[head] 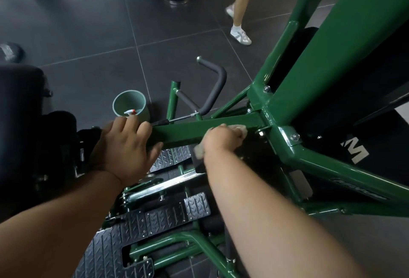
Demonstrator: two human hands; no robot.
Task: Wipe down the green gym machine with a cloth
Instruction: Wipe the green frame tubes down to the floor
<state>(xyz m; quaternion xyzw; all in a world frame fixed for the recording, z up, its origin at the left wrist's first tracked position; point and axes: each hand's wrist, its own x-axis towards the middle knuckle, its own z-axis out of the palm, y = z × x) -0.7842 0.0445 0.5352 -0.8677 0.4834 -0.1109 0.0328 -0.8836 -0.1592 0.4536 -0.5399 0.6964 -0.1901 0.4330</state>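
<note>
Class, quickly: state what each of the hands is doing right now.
Left hand: open, resting on the green bar.
Right hand: closed, gripping the cloth against the bar.

My cloth [240, 127] looked soft and fuzzy against the green machine [199, 126], glossy painted metal. The footplates [155, 218] were ridged black tread, the handles [218, 85] matt foam.
</note>
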